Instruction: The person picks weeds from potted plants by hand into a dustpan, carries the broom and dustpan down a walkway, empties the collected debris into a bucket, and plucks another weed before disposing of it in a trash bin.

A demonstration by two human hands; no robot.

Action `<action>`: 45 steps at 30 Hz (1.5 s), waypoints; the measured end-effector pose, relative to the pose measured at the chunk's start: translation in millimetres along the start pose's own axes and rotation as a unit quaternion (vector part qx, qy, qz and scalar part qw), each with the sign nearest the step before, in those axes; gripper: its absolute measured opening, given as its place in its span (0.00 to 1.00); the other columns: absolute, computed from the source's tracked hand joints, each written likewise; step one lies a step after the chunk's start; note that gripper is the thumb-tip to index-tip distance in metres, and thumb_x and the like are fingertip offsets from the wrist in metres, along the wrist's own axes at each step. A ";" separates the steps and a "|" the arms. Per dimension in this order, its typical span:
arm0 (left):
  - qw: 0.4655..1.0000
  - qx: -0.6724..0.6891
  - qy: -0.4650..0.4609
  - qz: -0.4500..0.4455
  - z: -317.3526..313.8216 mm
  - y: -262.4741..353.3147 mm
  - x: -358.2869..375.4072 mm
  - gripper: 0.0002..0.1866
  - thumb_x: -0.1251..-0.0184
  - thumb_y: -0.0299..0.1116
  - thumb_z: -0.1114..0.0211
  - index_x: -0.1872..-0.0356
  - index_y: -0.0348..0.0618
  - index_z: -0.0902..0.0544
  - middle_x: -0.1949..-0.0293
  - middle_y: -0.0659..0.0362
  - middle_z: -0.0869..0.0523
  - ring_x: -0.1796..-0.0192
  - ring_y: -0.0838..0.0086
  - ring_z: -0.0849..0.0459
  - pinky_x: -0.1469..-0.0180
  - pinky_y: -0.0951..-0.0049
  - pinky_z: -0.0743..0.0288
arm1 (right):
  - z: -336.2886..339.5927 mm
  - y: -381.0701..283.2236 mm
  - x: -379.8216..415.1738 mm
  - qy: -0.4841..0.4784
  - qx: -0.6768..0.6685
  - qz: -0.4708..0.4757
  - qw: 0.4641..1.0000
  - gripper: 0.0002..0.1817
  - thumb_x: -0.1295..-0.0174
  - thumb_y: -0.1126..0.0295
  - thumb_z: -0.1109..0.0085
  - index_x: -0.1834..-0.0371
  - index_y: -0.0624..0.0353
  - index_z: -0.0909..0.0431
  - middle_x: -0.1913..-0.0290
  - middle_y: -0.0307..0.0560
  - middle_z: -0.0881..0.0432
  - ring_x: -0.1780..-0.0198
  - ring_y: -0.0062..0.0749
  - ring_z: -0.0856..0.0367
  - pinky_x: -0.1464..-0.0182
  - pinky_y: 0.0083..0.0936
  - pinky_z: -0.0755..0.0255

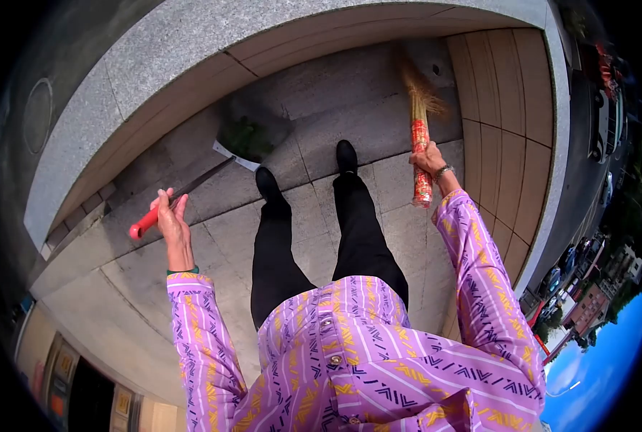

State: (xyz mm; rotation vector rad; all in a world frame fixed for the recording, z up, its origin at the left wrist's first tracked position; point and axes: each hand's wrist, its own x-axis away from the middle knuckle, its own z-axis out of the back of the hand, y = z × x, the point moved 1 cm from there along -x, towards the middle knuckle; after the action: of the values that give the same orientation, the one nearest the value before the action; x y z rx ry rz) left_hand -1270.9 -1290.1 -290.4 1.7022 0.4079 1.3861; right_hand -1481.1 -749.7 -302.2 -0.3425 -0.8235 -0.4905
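Observation:
My left hand [173, 218] is closed around the red handle [146, 220] of a long-handled dustpan. Its dark shaft slants to the dustpan pan [252, 137], where green leaves [244, 140] lie beside a pale front edge. In my right hand [428, 160] is a short broom [420, 133], its grip wrapped in red and gold patterned material. The broom's straw bristles point away from me, near the tiled wall, and their far end is blurred.
Grey paving [303, 223] lies under my two black shoes. A low tiled wall [508, 93] with a granite top [141, 65] curves around the far and right sides. Parked vehicles [603, 122] stand beyond it. A doorway [90, 392] is at lower left.

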 end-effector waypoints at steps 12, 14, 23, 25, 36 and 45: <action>0.999 -0.018 0.002 -0.029 -23.5 0.3 6.4 0.11 0.45 0.36 0.37 0.74 0.43 0.29 0.75 0.63 0.30 0.74 0.81 0.29 0.70 0.79 0.24 | -99.9 -51.5 228.8 -0.295 -0.181 0.023 0.938 0.23 0.59 0.76 0.43 0.59 0.64 0.40 0.79 0.45 0.28 0.84 0.27 0.27 0.83 0.25 0.32; 0.999 -0.028 -0.001 -0.034 -20.0 -0.3 6.0 0.11 0.45 0.36 0.37 0.74 0.43 0.29 0.75 0.63 0.29 0.74 0.81 0.29 0.70 0.80 0.25 | -78.8 -43.3 243.8 -0.292 -0.184 0.028 0.938 0.25 0.60 0.76 0.42 0.56 0.64 0.40 0.79 0.44 0.28 0.83 0.27 0.27 0.83 0.25 0.32; 0.998 0.024 0.042 -0.029 0.7 1.2 0.9 0.11 0.46 0.35 0.37 0.72 0.42 0.29 0.74 0.61 0.28 0.74 0.78 0.27 0.69 0.78 0.24 | -20.5 -39.1 189.4 -0.157 -0.241 0.005 0.958 0.23 0.61 0.74 0.41 0.61 0.67 0.39 0.75 0.45 0.29 0.83 0.29 0.27 0.81 0.25 0.28; 0.998 0.033 0.049 -0.029 6.7 -1.3 -3.4 0.11 0.46 0.35 0.37 0.72 0.42 0.29 0.74 0.61 0.28 0.74 0.78 0.27 0.68 0.76 0.24 | -24.4 -49.0 164.2 -0.131 -0.218 0.006 0.967 0.24 0.61 0.74 0.41 0.61 0.66 0.41 0.75 0.47 0.28 0.83 0.31 0.26 0.81 0.28 0.28; 0.996 0.036 0.069 -0.035 14.0 -1.9 -14.3 0.10 0.47 0.34 0.36 0.73 0.42 0.28 0.73 0.61 0.28 0.74 0.77 0.28 0.68 0.73 0.22 | -76.7 -82.2 191.2 -0.216 0.170 0.228 0.934 0.29 0.65 0.67 0.38 0.58 0.66 0.38 0.64 0.65 0.25 0.58 0.56 0.26 0.56 0.37 0.32; 0.993 0.059 0.093 -0.040 49.1 2.9 -22.9 0.11 0.46 0.35 0.37 0.71 0.41 0.29 0.67 0.56 0.24 0.72 0.73 0.25 0.70 0.71 0.20 | -14.9 -57.9 213.8 -0.193 -0.010 0.093 0.977 0.23 0.63 0.71 0.41 0.61 0.65 0.36 0.74 0.49 0.27 0.80 0.33 0.26 0.77 0.27 0.29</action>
State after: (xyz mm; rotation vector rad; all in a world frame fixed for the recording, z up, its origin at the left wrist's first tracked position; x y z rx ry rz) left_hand -1234.5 -1328.7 -302.0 1.6360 0.6687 1.4921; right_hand -1379.5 -865.1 -142.1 -0.5380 -1.1516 -0.2580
